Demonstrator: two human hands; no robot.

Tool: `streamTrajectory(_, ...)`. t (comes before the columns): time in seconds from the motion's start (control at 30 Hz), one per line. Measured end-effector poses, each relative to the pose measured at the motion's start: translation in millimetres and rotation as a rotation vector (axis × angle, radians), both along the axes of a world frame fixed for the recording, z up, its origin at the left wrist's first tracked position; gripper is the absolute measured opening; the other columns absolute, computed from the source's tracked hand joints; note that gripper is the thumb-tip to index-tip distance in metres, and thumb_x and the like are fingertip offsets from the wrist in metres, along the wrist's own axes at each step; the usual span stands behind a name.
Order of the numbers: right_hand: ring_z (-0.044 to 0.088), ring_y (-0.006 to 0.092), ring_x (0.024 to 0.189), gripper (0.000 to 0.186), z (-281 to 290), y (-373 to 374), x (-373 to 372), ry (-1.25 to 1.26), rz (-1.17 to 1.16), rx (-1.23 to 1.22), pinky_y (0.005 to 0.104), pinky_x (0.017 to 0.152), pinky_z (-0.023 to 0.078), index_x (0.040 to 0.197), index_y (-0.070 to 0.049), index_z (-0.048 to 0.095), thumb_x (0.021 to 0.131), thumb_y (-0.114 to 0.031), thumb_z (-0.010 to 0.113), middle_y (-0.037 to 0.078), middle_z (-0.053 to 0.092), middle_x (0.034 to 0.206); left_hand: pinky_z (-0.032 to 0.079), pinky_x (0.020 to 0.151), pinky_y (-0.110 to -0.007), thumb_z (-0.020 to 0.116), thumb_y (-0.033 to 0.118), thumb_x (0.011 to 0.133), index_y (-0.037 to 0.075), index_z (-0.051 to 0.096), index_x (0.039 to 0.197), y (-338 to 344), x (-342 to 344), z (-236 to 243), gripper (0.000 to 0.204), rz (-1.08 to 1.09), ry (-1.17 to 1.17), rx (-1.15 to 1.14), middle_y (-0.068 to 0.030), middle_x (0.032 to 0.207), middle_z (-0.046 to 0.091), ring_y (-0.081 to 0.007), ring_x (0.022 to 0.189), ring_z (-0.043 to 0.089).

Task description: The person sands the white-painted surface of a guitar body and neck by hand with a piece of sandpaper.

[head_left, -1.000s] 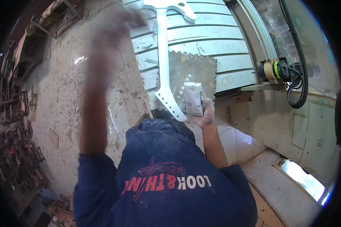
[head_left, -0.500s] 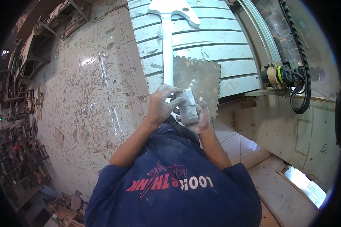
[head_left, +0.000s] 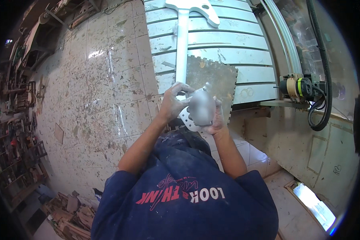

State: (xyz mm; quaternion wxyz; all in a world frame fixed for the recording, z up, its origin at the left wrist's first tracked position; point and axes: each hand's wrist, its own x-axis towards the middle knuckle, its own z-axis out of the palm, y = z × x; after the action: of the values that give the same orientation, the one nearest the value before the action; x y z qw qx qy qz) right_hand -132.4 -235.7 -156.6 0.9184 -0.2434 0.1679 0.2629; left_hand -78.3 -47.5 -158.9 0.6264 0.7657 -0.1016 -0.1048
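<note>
Fingers (head_left: pixel 218 105) of the right hand (head_left: pixel 217 123) are clasped around a grey block (head_left: pixel 201 109), thumb along its right side. Left hand (head_left: pixel 172 105): fingers bent at the block's left edge; block surface blurred, so cannot tell whether they grip or only touch. Block is held in front of the torso, partly covering the perforated end of a white guitar-shaped piece (head_left: pixel 182 48). That piece extends over the slatted worktop (head_left: pixel 254 76), its neck beside a grey-brown mat (head_left: pixel 218 76). Motor unit (head_left: pixel 298 87) at right, well apart from both hands.
</note>
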Motion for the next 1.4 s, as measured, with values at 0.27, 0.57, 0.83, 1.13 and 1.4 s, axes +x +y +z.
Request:
streamTrajectory(0.27, 0.070, 0.0225, 0.102, 0.046, -16, -10, 13, -0.044, -0.015, -0.311, 0.0363, 0.090, 0.058, 0.137, -0.003, 0.056, 0.098, -0.027, 0.064, 0.013, 0.068, 0.115, 0.052, 0.094, -0.036, 0.078, 0.029, 0.091, 0.006, 0.070, 0.119, 13, 25, -55, 0.037, -0.017, 0.139, -0.094, -0.0110, 0.107, 0.073, -0.0219, 0.103, 0.068)
streamTrajectory(0.57, 0.061, 0.0335, 0.118, 0.047, -30, -40, -47, -1.123, 0.465, -1.536, 0.0461, 0.102, 0.044, 0.127, -0.018, 0.071, 0.081, -0.016, 0.080, 0.010, 0.065, 0.124, 0.028, 0.118, -0.060, 0.081, 0.061, 0.078, 0.021, 0.047, 0.157, 1, 64, -125, 0.095, 0.242, -0.090, 0.736, -0.0240, 0.158, 0.039, -0.0423, 0.146, 0.032)
streamTrajectory(0.83, 0.058, 0.0309, 0.122, 0.038, -63, -3, 9, -1.147, 0.408, -1.731, 0.0497, 0.102, 0.037, 0.125, -0.024, 0.072, 0.087, -0.021, 0.074, 0.009, 0.061, 0.133, 0.017, 0.126, -0.057, 0.083, 0.055, 0.074, 0.029, 0.040, 0.161, 9, 74, -137, 0.101, 0.150, -0.248, 0.710, -0.0130, 0.166, 0.037, -0.0402, 0.155, 0.026)
streamTrajectory(1.13, 0.054, 0.0304, 0.124, 0.039, -64, 3, 18, -1.184, 0.502, -1.721, 0.0499, 0.103, 0.033, 0.131, -0.026, 0.069, 0.092, -0.025, 0.068, 0.010, 0.060, 0.135, 0.013, 0.129, -0.054, 0.075, 0.061, 0.080, 0.029, 0.034, 0.163, 6, 78, -139, 0.098, 0.123, -0.297, 0.786, -0.0024, 0.164, 0.043, -0.0356, 0.155, 0.028)
streamTrajectory(1.4, 0.056, 0.0309, 0.127, 0.049, -62, -4, 6, -1.219, 0.546, -1.674, 0.0489, 0.102, 0.037, 0.132, -0.028, 0.068, 0.086, -0.012, 0.073, 0.008, 0.061, 0.133, 0.013, 0.129, -0.053, 0.072, 0.065, 0.082, 0.029, 0.034, 0.163, 6, 78, -135, 0.097, 0.114, -0.292, 0.852, -0.0016, 0.164, 0.043, -0.0351, 0.156, 0.028)
